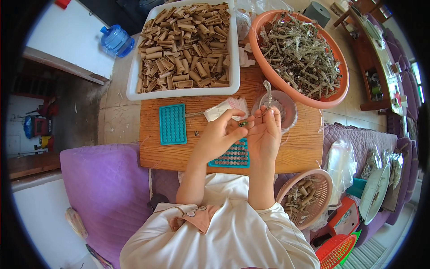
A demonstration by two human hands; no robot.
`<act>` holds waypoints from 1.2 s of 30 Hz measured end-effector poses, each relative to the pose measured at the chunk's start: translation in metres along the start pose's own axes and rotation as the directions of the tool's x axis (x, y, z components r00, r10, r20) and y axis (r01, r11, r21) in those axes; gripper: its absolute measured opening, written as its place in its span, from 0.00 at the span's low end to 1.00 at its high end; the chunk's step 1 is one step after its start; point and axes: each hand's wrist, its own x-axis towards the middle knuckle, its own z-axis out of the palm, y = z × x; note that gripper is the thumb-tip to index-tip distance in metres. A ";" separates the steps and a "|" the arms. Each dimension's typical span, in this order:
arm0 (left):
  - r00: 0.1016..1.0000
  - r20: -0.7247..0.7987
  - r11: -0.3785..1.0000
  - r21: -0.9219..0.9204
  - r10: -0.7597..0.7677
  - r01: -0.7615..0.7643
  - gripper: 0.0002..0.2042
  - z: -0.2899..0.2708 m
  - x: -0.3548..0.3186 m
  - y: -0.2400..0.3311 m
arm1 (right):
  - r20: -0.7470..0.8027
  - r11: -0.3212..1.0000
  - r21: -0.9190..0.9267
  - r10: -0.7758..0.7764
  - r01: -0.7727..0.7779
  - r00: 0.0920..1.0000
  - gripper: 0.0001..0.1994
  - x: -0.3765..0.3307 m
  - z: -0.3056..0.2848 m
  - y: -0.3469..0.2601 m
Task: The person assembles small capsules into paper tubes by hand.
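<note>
My left hand [219, 136] is closed in a pinch, with a small green piece [242, 123] at its fingertips; its exact kind is too small to tell. Right beside it, my right hand [264, 134] has its fingers drawn together around the lower end of a twisted greyish strand [268, 92], which rises toward the far side. Both hands are over the wooden table [295, 150]. Partly hidden below them lies a teal tray [230, 165], its pits filled with small round pieces. Behind my right hand, a pinkish bowl [289, 110] is partly covered.
A second teal pitted tray [173, 124] and whitish packets [227, 108] lie on the table. Beyond stand a white tub [183, 93] of brown half-tubes and an orange basin [309, 102] of plastic-wrapped bundles. A pink basket [324, 193] of tubes stands at right, a purple seat [107, 188] at left.
</note>
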 end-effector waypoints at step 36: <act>0.907 -0.415 0.889 -0.387 0.070 -0.246 0.15 -0.081 -0.049 -0.004 | 0.856 -0.039 -0.413 0.326 0.910 0.402 0.07 0.135 0.129 0.203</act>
